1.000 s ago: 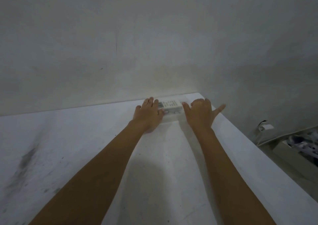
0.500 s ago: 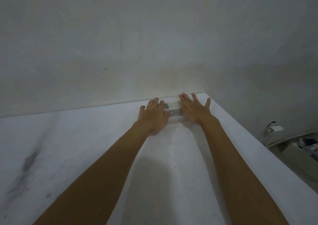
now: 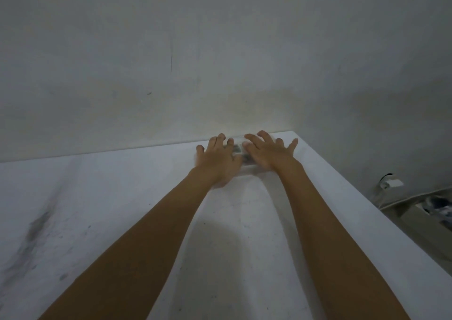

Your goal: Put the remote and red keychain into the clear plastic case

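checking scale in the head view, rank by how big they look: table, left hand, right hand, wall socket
1. table, by far the largest.
2. left hand and right hand: too alike to rank.
3. wall socket, smallest, though it is farther away, so that is apparent size only.

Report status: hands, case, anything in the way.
Left hand and right hand flat on the case, fingers spread. Remote barely shows between them. Keychain unseen. Nothing in the way.

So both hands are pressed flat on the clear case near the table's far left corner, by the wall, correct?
Not quite: the head view shows the left hand and right hand flat on the clear case near the far right corner of the table, by the wall.
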